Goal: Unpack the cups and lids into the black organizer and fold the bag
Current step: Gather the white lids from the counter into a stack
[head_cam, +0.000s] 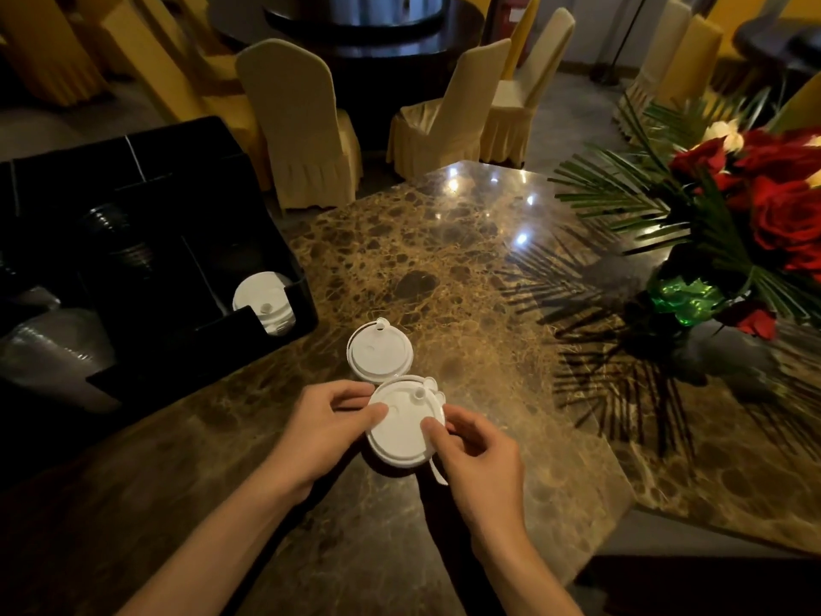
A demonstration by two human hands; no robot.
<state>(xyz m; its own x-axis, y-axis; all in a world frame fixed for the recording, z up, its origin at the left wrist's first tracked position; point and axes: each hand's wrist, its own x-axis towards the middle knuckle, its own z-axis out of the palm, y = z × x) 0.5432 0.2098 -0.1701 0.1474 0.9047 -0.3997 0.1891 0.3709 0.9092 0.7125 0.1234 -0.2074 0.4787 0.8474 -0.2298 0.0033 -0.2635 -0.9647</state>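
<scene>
Pinching white lids (402, 431) at opposite rims, left hand (331, 422) and right hand (477, 451) both; probably light, thin, slippery plastic, so gripping edges beside organizer (249, 344).

At the lower centre of the frame, your left hand (331, 422) and right hand (477, 446) pinch a small stack of round white plastic lids (402, 431) from either side, just above the brown marble table (466, 269). A second white plastic lid (379, 353) lies on the table just behind the stack. At the left, the black compartmented organizer (177, 277) holds more white lids (265, 303) upright in its near right slot, and red roses with green fronds (751, 206) fill the right edge.
</scene>
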